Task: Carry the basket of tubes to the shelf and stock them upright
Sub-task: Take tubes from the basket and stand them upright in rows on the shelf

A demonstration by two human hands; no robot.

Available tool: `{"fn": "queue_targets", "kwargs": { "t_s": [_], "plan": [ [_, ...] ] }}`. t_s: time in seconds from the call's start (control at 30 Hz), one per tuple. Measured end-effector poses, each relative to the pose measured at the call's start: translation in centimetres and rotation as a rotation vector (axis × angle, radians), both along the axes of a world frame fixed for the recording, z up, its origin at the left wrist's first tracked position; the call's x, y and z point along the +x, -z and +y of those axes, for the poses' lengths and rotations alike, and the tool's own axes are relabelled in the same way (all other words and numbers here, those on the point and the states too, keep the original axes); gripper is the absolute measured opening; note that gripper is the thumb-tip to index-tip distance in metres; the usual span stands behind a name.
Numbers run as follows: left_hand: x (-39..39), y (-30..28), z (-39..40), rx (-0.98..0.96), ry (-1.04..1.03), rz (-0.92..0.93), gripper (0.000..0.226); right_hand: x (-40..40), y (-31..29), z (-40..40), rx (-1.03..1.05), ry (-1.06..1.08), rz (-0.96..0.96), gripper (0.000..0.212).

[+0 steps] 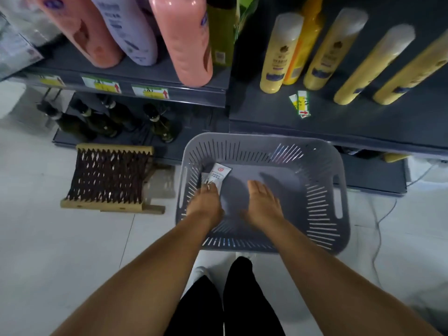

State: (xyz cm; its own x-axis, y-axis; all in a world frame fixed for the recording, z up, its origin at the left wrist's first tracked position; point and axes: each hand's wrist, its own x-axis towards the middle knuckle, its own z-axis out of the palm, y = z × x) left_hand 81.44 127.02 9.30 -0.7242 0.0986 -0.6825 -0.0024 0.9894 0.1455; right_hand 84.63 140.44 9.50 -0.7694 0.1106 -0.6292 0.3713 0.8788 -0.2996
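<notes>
Basket (263, 151): grey, slotted, on the floor (72, 238) before us, against the shelf (363, 122) base.
Left hand (206, 202): inside the basket at 9 o'clock – fingers closed on a white tube (219, 174).
Right hand (263, 200): open, fingers spread narrowly, over the bare basket bottom; holds nothing.
Tube: lies flat by the left wall; red round mark, print too small for us to read.
Shelf, 12 o'clock: pink bottles (184, 40), yellow bottles (278, 52) – labels blurred; price tags (150, 91) show red arrows.
Stool (109, 178): woven seat, 10 o'clock.
</notes>
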Motion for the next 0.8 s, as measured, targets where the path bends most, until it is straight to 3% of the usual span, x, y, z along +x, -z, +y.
{"fn": "queue_targets", "kwargs": {
  "t_s": [0.27, 0.47, 0.67, 0.8],
  "plan": [
    [-1.3, 5.4, 1.5, -0.075, -0.046, -0.019, 0.072, -2.4, 4.7, 0.2, -0.092, -0.031, -0.104, 0.086],
    [-0.7, 6.3, 3.2, 0.146, -0.121, 0.016, 0.059, -3.8, 6.8, -0.2, -0.131, 0.099, -0.086, 0.065],
    [-0.9, 8.7, 1.8, -0.096, -0.178, -0.093, 0.073, -4.2, 8.6, -0.3, -0.061, 0.074, -0.166, 0.082],
    [-0.9, 9.9, 1.7, -0.113, -0.152, -0.098, 0.082, -4.1, 10.3, -0.9, 0.031, 0.124, -0.159, 0.076]
  ]
}}
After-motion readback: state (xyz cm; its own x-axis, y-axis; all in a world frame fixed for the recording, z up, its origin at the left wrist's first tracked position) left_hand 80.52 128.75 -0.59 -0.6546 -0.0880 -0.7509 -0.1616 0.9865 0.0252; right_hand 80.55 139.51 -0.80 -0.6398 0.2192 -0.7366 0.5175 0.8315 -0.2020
